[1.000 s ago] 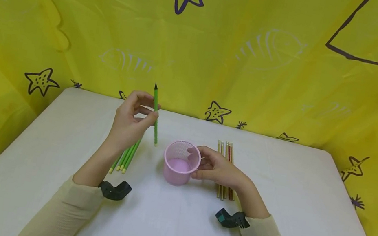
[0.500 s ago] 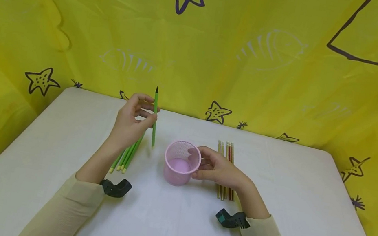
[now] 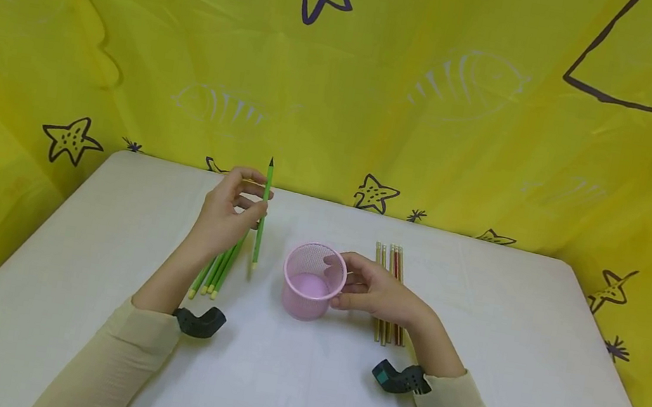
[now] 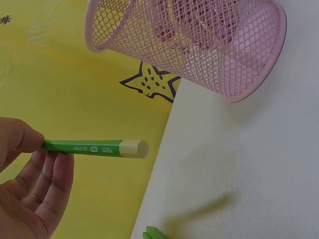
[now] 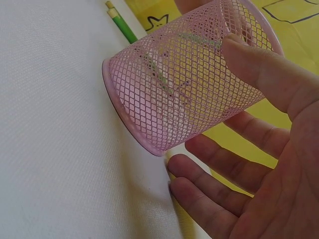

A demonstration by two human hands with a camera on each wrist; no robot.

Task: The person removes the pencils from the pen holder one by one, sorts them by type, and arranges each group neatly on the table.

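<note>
My left hand pinches a green pencil between thumb and fingers, left of a pink mesh pencil cup. The pencil stands nearly upright in the air, black point up; its cream-coloured end faces down. My right hand holds the cup from its right side, thumb against the mesh and fingers spread along the other side. The cup is upright on the table, with its bare pink bottom showing. Several green pencils lie below my left hand, partly hidden by it.
Several gold and red pencils lie side by side under and behind my right hand. A white cloth covers the table. Yellow curtain with starfish and fish drawings hangs behind it. Each wrist wears a black camera mount.
My left hand has come slightly down, lowering the pencil and bringing it from a slant to near vertical. My right hand and the cup have stayed in place.
</note>
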